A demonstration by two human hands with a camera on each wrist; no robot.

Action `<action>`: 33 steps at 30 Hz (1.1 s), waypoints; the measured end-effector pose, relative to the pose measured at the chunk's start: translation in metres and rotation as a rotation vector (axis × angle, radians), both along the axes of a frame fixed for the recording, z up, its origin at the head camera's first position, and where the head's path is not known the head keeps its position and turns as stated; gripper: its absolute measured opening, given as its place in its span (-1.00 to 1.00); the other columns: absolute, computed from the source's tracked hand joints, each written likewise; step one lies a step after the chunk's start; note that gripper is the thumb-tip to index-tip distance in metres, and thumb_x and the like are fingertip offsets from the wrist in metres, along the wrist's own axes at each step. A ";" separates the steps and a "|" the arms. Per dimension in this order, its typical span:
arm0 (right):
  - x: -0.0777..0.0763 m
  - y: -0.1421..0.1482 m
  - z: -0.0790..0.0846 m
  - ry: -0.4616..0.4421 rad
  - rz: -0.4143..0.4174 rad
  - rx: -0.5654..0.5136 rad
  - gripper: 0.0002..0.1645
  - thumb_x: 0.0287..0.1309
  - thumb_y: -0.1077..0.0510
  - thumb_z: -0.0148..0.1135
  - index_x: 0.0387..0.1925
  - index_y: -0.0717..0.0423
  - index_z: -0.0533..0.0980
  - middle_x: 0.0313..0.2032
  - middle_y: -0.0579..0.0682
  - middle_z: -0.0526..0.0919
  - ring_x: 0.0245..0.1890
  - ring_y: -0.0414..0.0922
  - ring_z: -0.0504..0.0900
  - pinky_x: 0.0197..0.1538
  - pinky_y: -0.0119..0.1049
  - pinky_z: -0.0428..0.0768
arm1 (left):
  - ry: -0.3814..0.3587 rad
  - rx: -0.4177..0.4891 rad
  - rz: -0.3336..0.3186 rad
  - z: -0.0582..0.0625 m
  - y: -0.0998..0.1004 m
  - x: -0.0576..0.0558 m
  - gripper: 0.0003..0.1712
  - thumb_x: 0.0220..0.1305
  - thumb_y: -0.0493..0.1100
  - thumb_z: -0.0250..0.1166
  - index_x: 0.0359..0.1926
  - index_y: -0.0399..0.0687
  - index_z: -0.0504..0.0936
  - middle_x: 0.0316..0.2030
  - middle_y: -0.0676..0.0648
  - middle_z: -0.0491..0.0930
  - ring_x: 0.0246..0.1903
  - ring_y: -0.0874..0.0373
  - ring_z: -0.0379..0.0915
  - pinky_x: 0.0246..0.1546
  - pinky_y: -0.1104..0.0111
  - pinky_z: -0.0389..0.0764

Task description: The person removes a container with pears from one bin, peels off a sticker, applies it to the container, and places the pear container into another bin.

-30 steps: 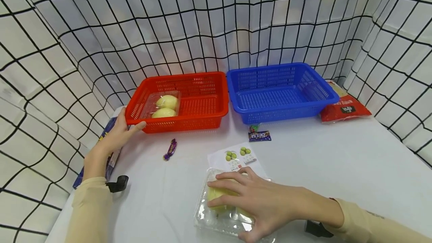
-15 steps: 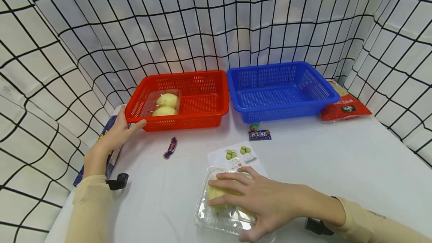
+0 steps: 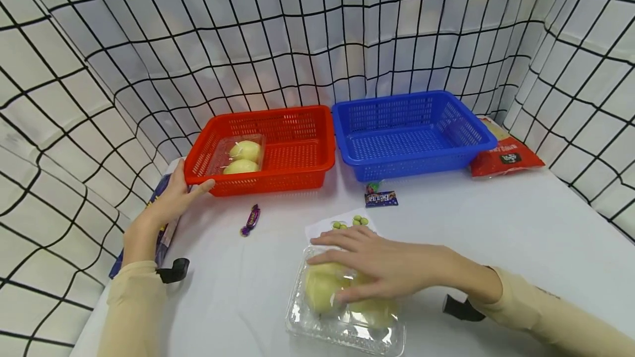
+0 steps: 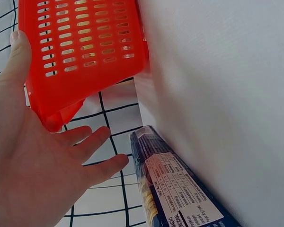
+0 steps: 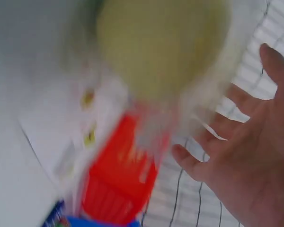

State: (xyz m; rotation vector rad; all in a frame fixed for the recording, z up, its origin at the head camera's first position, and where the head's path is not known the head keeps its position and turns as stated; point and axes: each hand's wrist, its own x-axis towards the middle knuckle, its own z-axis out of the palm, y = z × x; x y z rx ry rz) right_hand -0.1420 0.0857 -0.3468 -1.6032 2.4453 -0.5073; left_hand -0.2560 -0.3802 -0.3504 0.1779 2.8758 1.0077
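My left hand rests at the front left corner of the red basket. In the left wrist view its thumb lies along the basket's wall and its other fingers are spread. Inside that basket sits a clear box with two pale yellow-green fruits. My right hand is over a second clear plastic box, fingers extended. This box holds round yellow-green fruits, partly hidden by the hand. The right wrist view shows a blurred fruit beside spread fingers; whether they touch the box I cannot tell.
A blue basket stands right of the red one, with a red bag beside it. A purple-wrapped candy, a blue bar and a fruit-printed paper lie on the table. A blue package lies by the left netting.
My right hand has shifted away from me over the box, uncovering more of the fruits and covering part of the paper. The left hand stays at the red basket.
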 end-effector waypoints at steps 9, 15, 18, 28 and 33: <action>-0.060 0.012 0.012 -0.068 -0.180 -0.062 -0.25 0.45 -0.27 0.11 0.55 -0.26 0.20 0.55 -0.14 0.26 0.54 -0.03 0.24 0.53 0.19 0.26 | -0.019 -0.135 0.016 0.010 0.002 0.007 0.25 0.44 0.39 0.04 0.61 -0.14 -0.58 0.59 -0.46 -0.46 0.52 -0.53 -0.41 0.28 -0.57 0.10; -0.081 0.013 0.003 -0.083 -0.221 -0.025 -0.22 0.40 -0.20 0.21 0.53 -0.17 0.24 0.54 0.02 0.28 0.54 0.10 0.24 0.51 0.38 0.18 | 0.004 -0.218 0.023 0.035 0.012 0.016 0.15 0.46 0.39 0.03 0.64 -0.14 -0.37 0.58 -0.45 -0.55 0.52 -0.53 -0.57 0.25 -0.63 0.01; -0.087 0.014 0.001 -0.091 -0.237 0.007 -0.16 0.35 -0.17 0.29 0.55 -0.15 0.22 0.56 0.10 0.23 0.56 0.15 0.18 0.52 0.47 0.06 | 0.047 -0.280 0.037 0.049 0.021 0.021 0.14 0.47 0.37 0.04 0.64 -0.20 -0.32 0.57 -0.47 -0.60 0.52 -0.54 -0.63 0.24 -0.65 -0.04; -0.096 0.024 -0.016 -0.169 -0.248 0.092 -0.01 0.21 -0.13 0.43 0.57 -0.14 0.18 0.59 0.11 0.17 0.58 0.22 0.13 0.52 0.51 -0.03 | 0.067 -0.228 -0.155 0.079 0.097 0.052 0.00 0.45 0.29 0.15 0.67 0.08 -0.12 0.65 -0.13 -0.59 0.60 -0.32 -0.70 0.39 -0.57 -0.22; -0.097 0.027 -0.020 -0.140 -0.264 0.105 -0.01 0.22 -0.13 0.42 0.58 -0.12 0.18 0.59 0.12 0.15 0.59 0.23 0.10 0.52 0.51 -0.06 | -0.058 -0.139 -0.361 0.074 0.127 0.060 -0.17 0.46 0.29 0.13 0.61 0.25 0.11 0.68 -0.06 -0.30 0.65 -0.24 -0.46 0.42 -0.51 -0.01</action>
